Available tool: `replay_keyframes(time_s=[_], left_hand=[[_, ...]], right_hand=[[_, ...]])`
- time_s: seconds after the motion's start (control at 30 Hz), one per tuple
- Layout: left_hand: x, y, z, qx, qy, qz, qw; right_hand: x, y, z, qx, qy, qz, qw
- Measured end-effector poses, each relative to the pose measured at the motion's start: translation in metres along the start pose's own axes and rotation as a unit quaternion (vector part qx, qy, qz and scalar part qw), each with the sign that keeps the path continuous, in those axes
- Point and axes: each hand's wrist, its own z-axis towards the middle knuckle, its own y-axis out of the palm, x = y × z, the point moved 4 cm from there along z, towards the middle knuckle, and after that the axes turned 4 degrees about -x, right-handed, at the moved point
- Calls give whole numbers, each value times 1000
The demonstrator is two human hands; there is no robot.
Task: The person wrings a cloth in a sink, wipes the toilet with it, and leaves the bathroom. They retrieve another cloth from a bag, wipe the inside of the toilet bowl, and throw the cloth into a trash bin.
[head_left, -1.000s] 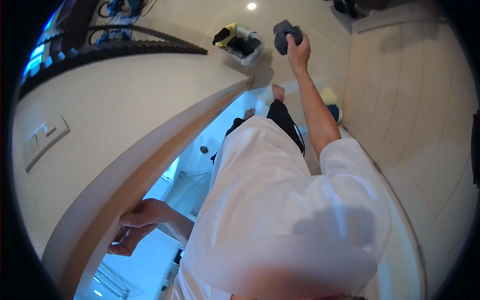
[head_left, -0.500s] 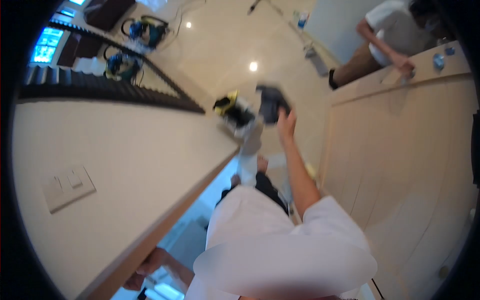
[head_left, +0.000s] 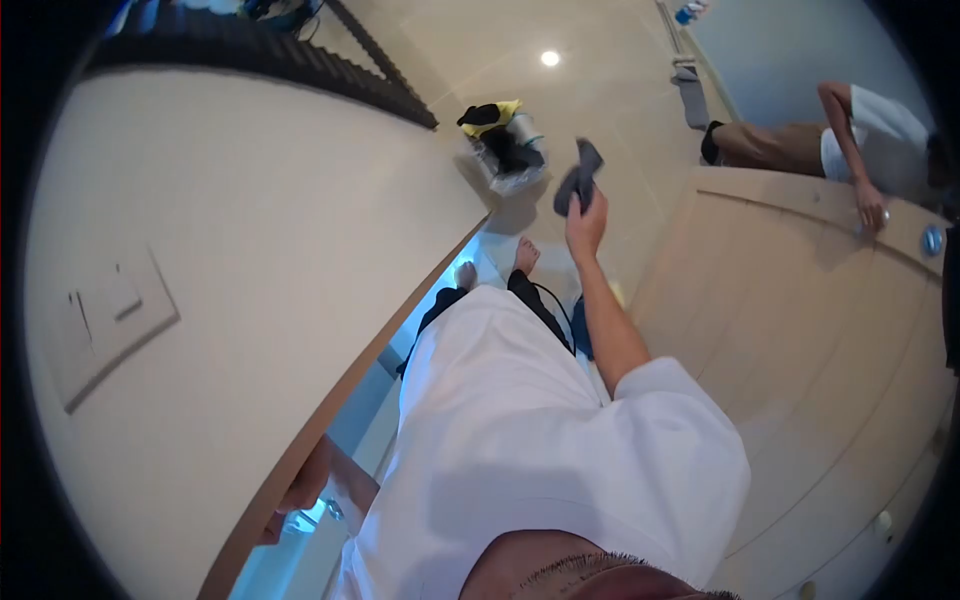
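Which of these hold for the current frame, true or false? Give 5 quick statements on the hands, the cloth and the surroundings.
1. The right hand holds a dark cloth out in front. True.
2. The left hand holds a yellow cloth. False: it grips the edge of the wall and holds no cloth.
3. A clear bin with dark and yellow items stands on the floor ahead. True.
4. The dark cloth lies in the bin. False: it is in the right hand, apart from the bin.
5. Another person leans on the counter at the right. True.
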Motion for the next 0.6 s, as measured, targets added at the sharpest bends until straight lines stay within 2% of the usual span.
replay_keyframes(time_s=[0.03, 0.13, 0.2, 0.27, 0.3, 0.33, 0.37, 0.4, 0.43, 0.47, 0.5, 0.53, 0.6], left_hand=[[2, 1, -3, 2, -1, 1, 1000], [7, -1, -13, 13, -4, -7, 1000], [16, -1, -18, 24, 0, -12, 1000], [32, 6, -20, 34, 11, -30, 999], [35, 7, -20, 44, 14, -45, 998], [41, 5, -13, 56, 25, -65, 996], [42, 2, 0, 56, 42, -90, 994], [51, 0, 4, 89, 39, -118, 988], [53, -16, 20, 109, 66, -136, 982], [61, -23, 31, 123, 82, -164, 975], [119, -15, 38, 124, 129, -192, 965], [137, -22, 48, 131, 166, -223, 952], [156, -48, 59, 147, 231, -269, 923]], right_hand=[[-4, 11, 19, -17, -40, 10, 999], [-45, 46, 57, -171, 51, -200, 963], [-43, 68, 56, -190, -22, -190, 963], [-33, 97, 50, -298, -4, -172, 939], [-29, 112, 38, -296, -62, -103, 947], [-16, 133, 31, -341, -104, -132, 925], [5, 159, 15, -382, -45, -86, 919], [-11, 155, 15, -418, -111, -107, 896], [-26, 178, -36, -459, -161, -90, 869], [12, 216, -58, -509, -22, -52, 859], [60, 200, -37, -493, -56, -47, 867], [82, 218, -45, -516, -112, -100, 843], [129, 238, -79, -557, 43, -53, 828]])
